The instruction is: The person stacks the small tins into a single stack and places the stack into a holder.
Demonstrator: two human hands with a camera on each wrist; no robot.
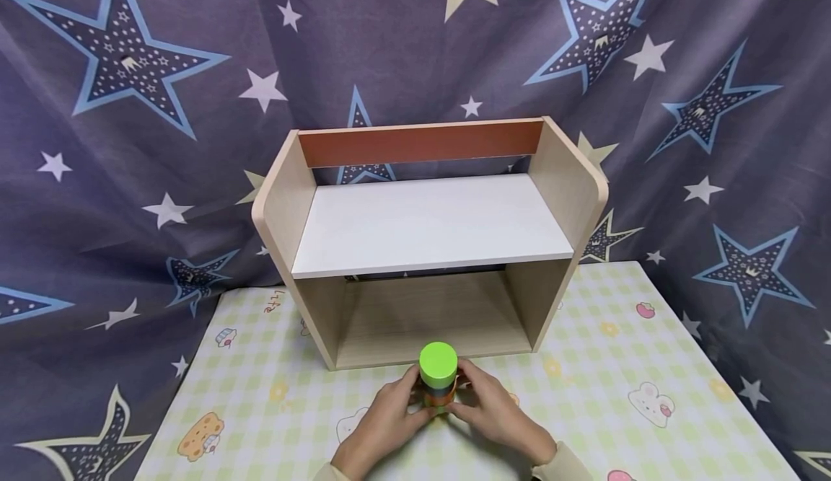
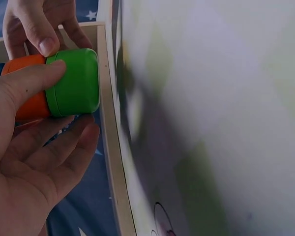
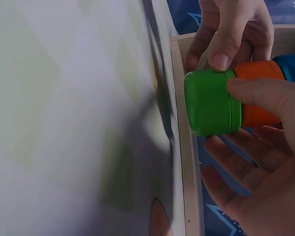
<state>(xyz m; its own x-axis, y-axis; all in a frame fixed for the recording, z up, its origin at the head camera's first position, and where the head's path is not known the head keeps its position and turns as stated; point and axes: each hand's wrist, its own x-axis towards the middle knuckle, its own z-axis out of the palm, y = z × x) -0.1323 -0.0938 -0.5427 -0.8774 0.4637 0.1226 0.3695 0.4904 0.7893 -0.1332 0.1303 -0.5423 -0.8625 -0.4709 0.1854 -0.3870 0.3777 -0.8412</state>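
A stack of coloured round pieces (image 1: 438,364) stands upright in front of the shelf unit, with a bright green top, a blue piece and an orange piece under it, and a green piece (image 2: 73,82) at the bottom. From the left side my left hand (image 1: 389,415) holds the stack, thumb toward me on the lower pieces. My right hand (image 1: 491,410) grips it from the opposite side, its thumb (image 3: 255,93) lying over the green and orange pieces. Whether the base touches the tablecloth, I cannot tell.
Just behind the hands stands a wooden shelf unit (image 1: 558,178) with a white middle board (image 1: 428,225) and an open lower compartment (image 1: 435,315). A checked tablecloth (image 1: 584,409) covers the table. Behind hangs a dark star-patterned curtain (image 1: 415,55).
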